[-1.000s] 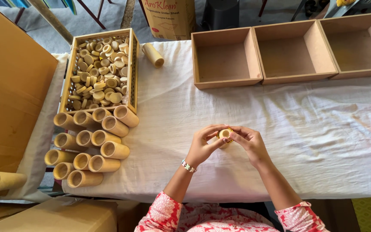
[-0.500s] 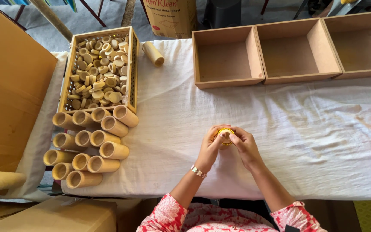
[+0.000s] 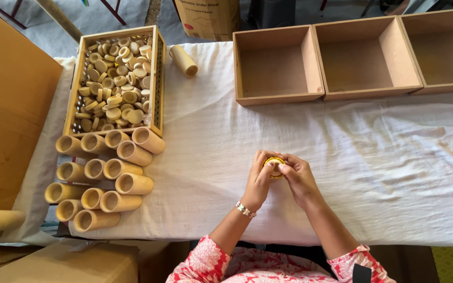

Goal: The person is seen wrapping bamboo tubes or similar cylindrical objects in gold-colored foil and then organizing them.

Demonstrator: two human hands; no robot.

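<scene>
Both hands met over the white cloth, pressed together around a small round piece. The left hand cupped it from one side, the right hand closed on it from the other, fingers curled tight. The piece looked like a short wooden cap with a bright yellow rim, though the fingers hid most of it. A beaded bracelet circled the left wrist, and patterned pink sleeves showed below.

Taking the round piece as the landmark: well to its left lay a stack of hollow bamboo-coloured tubes, smooth cylinders piled on their sides with open ends facing the person. Beyond that stack, farther up and left of the piece, stood a slatted wooden crate heaped with small pale round caps. One lone tube lay just beside the crate's right wall. Up and to the right of the piece sat three shallow square trays of plain brown board, side by side and touching. Far left of it rose a large cardboard box, flat and matte.
</scene>
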